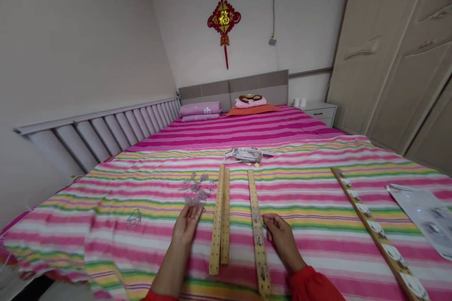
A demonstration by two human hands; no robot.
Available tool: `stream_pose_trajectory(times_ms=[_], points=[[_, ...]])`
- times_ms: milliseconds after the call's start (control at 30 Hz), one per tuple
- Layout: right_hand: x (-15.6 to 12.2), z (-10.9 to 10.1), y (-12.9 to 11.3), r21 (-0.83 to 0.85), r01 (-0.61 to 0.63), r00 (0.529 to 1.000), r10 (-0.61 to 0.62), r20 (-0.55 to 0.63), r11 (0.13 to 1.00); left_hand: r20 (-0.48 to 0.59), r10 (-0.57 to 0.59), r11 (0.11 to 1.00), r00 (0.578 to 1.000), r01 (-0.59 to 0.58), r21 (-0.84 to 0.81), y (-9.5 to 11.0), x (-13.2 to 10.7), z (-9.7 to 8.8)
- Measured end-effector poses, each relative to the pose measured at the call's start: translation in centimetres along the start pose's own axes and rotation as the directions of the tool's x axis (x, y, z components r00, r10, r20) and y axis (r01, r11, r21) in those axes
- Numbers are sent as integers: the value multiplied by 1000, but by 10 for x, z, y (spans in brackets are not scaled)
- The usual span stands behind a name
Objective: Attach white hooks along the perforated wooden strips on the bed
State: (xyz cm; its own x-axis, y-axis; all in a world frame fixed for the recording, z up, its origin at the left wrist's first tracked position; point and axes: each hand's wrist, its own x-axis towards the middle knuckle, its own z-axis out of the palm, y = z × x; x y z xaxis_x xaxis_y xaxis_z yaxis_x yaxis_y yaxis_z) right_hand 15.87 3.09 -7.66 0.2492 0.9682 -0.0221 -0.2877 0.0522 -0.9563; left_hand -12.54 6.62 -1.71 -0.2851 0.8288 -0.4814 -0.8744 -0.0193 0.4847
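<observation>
My left hand lies palm up on the striped bedspread, its fingers stretched toward a loose pile of small clear plastic bags. Its fingertips are at the near edge of the pile. Just right of it are two long wooden strips with rows of holes, side by side. Another holed wooden strip carries several small shiny metal pieces. Beside that strip's right edge, my right hand has its fingers curled and pinched together. What its fingertips hold, if anything, is too small to make out.
On the right lies a wooden strip with white cards and metal pieces, beside a clear plastic bag. Beyond the strips is a heap of plastic packets. A thin clear item lies left. A white rail borders the bed.
</observation>
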Motion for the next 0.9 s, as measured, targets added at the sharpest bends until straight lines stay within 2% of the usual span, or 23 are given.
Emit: stream_pose_trajectory(times_ms=[100, 267, 400, 667, 767, 900], points=[[0, 0, 0, -2, 3, 1000, -3, 7, 1000, 77, 0, 1000, 997, -1, 19, 1, 0, -1], [-1, 0, -2, -12, -4, 1000, 4, 2, 1000, 117, 32, 999, 993, -36, 29, 3, -1, 3], [-1, 0, -1, -10, -6, 1000, 6, 3, 1000, 193, 71, 994, 979, -84, 65, 1, -1, 2], [-3, 0, -3, -7, -6, 1000, 6, 10, 1000, 181, 50, 985, 982, -78, 153, 1, -7, 3], [-3, 0, -3, -9, -1, 1000, 1, 4, 1000, 154, 95, 975, 984, -123, 183, -1, -7, 5], [-1, -1, -1, 6, 1, 1000, -1, 7, 1000, 188, 228, 910, 955, -278, 309, -7, -8, 10]])
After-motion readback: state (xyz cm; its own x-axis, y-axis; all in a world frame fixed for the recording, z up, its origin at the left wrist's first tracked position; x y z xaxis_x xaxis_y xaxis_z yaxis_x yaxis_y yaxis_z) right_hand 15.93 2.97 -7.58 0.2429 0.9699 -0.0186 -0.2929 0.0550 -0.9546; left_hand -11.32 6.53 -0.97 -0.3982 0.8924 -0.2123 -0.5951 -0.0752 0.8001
